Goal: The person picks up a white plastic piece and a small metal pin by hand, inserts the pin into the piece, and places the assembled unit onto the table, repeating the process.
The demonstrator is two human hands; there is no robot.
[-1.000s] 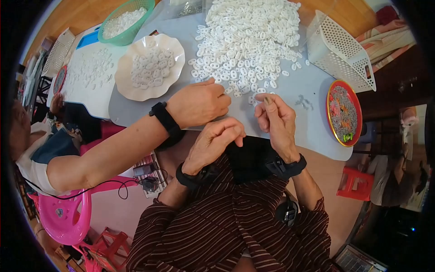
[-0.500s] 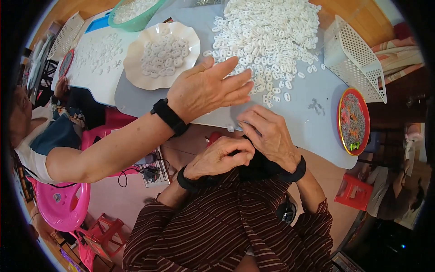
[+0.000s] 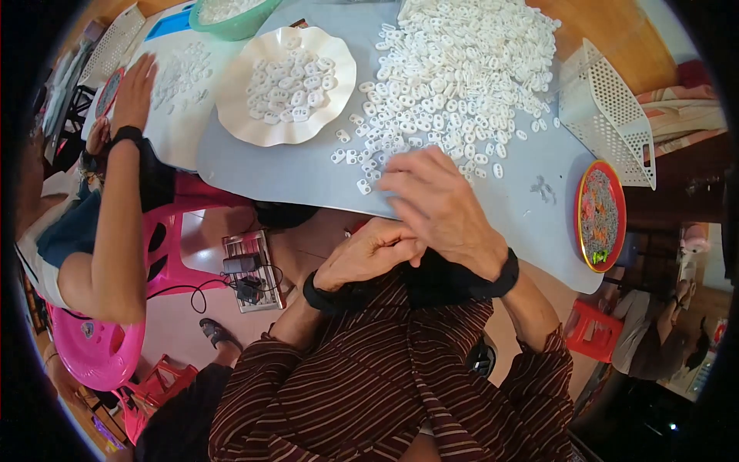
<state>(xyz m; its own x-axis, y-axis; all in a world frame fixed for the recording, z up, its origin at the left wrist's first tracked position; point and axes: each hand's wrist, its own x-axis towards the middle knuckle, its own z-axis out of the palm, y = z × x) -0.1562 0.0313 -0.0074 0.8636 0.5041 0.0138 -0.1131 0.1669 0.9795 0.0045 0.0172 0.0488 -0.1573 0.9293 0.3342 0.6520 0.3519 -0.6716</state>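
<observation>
My left hand [image 3: 368, 256] is closed, its fingers curled in front of my striped shirt, just off the table edge. Whatever it may hold is hidden. Above it my right hand [image 3: 437, 202] reaches over the edge of the grey-blue table; its fingers are smeared by motion, so their grip does not show. Close to its fingertips lie loose white oval pieces [image 3: 364, 186] with two holes each. They spread from a big heap of the same white pieces [image 3: 469, 58]. Left of the heap, a cream plate with a wavy rim [image 3: 231, 115] holds more white pieces.
A red dish with a yellow rim [image 3: 579, 231] at the right holds small grey parts. Tiny grey parts [image 3: 543, 189] lie near it. A white perforated basket [image 3: 616, 115] stands behind. At left, a co-worker's hand [image 3: 135, 92] is beside white pieces on another tabletop. A green basin [image 3: 239, 23] stands farther back.
The co-worker's arm has swung away left from above my table. Several loose white pieces now show near the table edge. My right hand has moved slightly up and away from my left.
</observation>
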